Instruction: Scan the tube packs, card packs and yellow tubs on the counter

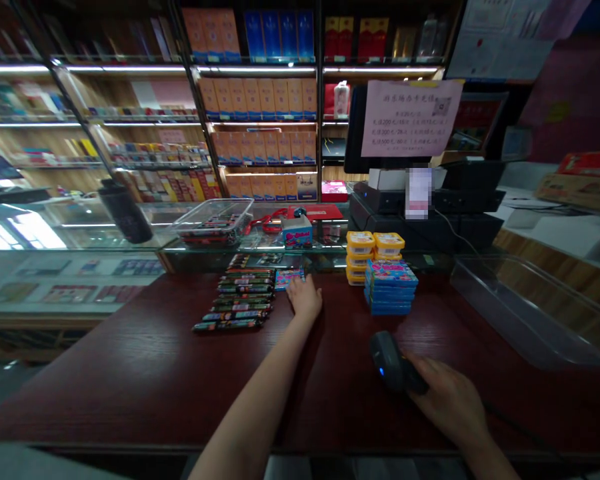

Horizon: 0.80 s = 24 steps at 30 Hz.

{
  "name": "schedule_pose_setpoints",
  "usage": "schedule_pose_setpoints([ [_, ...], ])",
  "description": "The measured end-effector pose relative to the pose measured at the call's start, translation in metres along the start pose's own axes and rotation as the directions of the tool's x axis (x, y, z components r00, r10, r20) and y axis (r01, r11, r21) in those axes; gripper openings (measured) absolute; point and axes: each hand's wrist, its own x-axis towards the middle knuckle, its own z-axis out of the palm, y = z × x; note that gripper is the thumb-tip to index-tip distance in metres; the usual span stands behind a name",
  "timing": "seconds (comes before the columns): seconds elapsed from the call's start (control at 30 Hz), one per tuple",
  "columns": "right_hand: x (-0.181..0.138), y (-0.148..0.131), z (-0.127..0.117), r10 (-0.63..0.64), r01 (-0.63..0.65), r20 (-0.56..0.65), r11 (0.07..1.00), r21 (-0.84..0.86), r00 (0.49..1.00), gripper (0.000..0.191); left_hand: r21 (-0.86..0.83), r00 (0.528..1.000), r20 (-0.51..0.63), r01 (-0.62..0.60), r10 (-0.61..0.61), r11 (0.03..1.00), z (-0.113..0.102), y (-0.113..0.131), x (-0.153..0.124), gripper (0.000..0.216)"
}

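My left hand (305,297) reaches across the counter, its fingers closed on the right end of a flat blue-and-pink box (283,279). Just left of that box lies a row of dark patterned pens (243,297), side by side. In my right hand (447,393) is a black barcode scanner (387,360) with a small blue light, held above the near right part of the counter. A stack of flat blue boxes (391,288) stands between the hands, farther back. Right behind it, yellow-lidded tubs (360,257) are piled in two columns.
A clear plastic bin (520,327) lies at the right. On the glass ledge behind are a clear tray of pens (213,223), a small blue carton (297,233) and a dark bottle (125,210). A monitor (356,133) with a paper notice stands at back right.
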Motion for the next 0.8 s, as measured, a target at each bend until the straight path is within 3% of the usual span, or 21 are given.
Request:
schedule_pose_setpoints([
  [0.13,-0.002,0.000,0.003,-0.013,0.012,-0.036,1.000,-0.009,0.999,0.040,0.104,0.998,0.069,0.005,-0.012,0.995,0.007,-0.022,0.010,0.053],
  [0.33,-0.002,0.002,0.005,-0.015,0.014,-0.047,1.000,-0.017,0.999,0.038,0.102,0.996,0.071,-0.059,0.052,0.993,0.001,-0.032,0.001,0.028],
  [0.4,-0.002,0.002,0.005,-0.019,0.018,-0.040,1.000,-0.018,0.999,0.039,0.128,0.998,0.042,-0.044,0.039,0.991,-0.002,-0.032,0.000,0.034],
  [0.57,-0.001,0.001,0.004,-0.015,0.013,-0.041,1.000,-0.027,0.999,0.040,0.155,0.996,-0.005,0.083,-0.084,0.984,-0.001,-0.033,0.008,0.082],
  [0.7,-0.001,0.001,0.004,-0.018,0.017,-0.046,1.000,-0.024,0.999,0.041,0.130,0.989,0.064,0.124,-0.134,0.984,-0.002,-0.032,0.010,0.073],
  [0.8,0.000,0.001,0.004,-0.014,0.013,-0.052,1.000,-0.025,0.999,0.041,-0.008,0.988,0.068,0.141,-0.140,0.990,-0.007,-0.027,0.006,0.067],
])
